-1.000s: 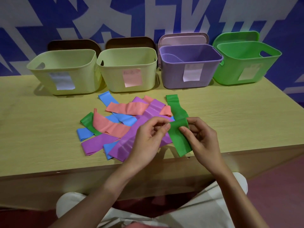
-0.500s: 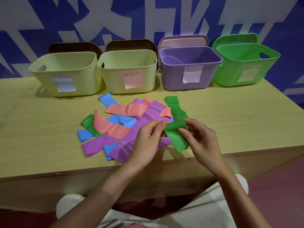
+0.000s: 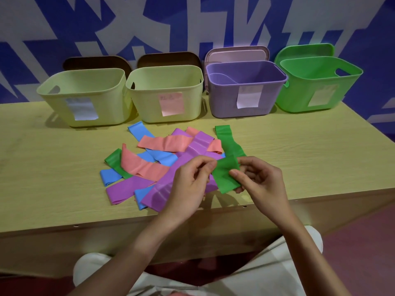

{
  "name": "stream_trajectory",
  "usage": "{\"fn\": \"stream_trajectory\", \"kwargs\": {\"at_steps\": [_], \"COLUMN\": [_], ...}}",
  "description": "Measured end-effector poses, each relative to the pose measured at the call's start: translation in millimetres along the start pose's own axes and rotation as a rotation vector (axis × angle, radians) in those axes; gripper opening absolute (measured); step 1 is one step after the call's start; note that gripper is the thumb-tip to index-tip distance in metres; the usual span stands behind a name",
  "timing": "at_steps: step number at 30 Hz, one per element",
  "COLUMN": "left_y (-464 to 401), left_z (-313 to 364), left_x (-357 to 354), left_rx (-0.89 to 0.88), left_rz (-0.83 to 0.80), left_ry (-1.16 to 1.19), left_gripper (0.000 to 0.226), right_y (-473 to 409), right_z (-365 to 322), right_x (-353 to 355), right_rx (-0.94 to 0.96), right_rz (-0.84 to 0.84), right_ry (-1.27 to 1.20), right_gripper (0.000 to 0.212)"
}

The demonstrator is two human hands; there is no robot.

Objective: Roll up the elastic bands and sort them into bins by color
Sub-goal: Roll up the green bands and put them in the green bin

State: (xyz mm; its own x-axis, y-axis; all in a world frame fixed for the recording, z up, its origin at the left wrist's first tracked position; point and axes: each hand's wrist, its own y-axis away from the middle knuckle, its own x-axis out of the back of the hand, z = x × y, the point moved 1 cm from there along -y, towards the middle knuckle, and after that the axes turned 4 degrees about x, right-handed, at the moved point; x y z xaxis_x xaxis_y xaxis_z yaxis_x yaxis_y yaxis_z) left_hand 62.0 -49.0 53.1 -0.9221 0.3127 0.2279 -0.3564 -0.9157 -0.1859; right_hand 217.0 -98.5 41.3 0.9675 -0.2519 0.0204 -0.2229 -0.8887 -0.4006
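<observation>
— While both hands work above the near edge of the wooden table (image 3: 320, 150), where does the grip sit?

— On the green elastic band (image 3: 226, 174). The left hand (image 3: 190, 184) pinches its upper end between thumb and fingertips; the right hand (image 3: 258, 180) curls round the lower part, thumb on top. The band is held just over the table, partly folded over itself, and I judge the roll barely begun.

— What lies around it?

— Just behind the hands, a loose pile of bands (image 3: 162, 163): pink, blue, purple and green, overlapping, flat and unrolled. A second green band (image 3: 228, 139) lies beside the held one; I can't tell whether they touch.

— And the bins?

— Four along the wall, well apart from the hands: two pale yellow bins (image 3: 106, 82), a purple bin (image 3: 267, 99), then the green bin (image 3: 299, 92), each labelled. No rolled band shows in any of them.

— What could go wrong?

— Elastic springs back. If either pinch slackens, the turns will likely loosen and the roll open out. Uneven winding could make it skew. It may also unfurl when dropped in.
</observation>
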Motion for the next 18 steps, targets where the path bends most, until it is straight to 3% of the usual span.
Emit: {"fn": "stream_trajectory", "kwargs": {"at_steps": [6, 11, 15, 18], "left_y": [-1.6, -2.6, -5.5, -8.9], "left_z": [-2.2, -5.6, -6.7, -5.6], "left_x": [-3.1, -7.9, -8.6, -7.7], "left_rx": [0.035, 0.048, 0.112, 0.12], "left_rz": [0.035, 0.004, -0.042, -0.091], "left_ry": [0.04, 0.058, 0.091, 0.084], "left_gripper": [0.03, 0.039, 0.035, 0.045], "right_y": [-4.7, -8.3, -9.6, -10.6], "right_z": [-2.1, -5.2, -6.0, -7.4], "right_x": [8.9, 9.4, 11.8, 13.4], "right_rx": [0.076, 0.136, 0.121, 0.103], "right_rz": [-0.074, -0.093, -0.107, -0.084], "right_ry": [0.07, 0.183, 0.223, 0.21], "right_gripper": [0.044, 0.045, 0.034, 0.028]}}
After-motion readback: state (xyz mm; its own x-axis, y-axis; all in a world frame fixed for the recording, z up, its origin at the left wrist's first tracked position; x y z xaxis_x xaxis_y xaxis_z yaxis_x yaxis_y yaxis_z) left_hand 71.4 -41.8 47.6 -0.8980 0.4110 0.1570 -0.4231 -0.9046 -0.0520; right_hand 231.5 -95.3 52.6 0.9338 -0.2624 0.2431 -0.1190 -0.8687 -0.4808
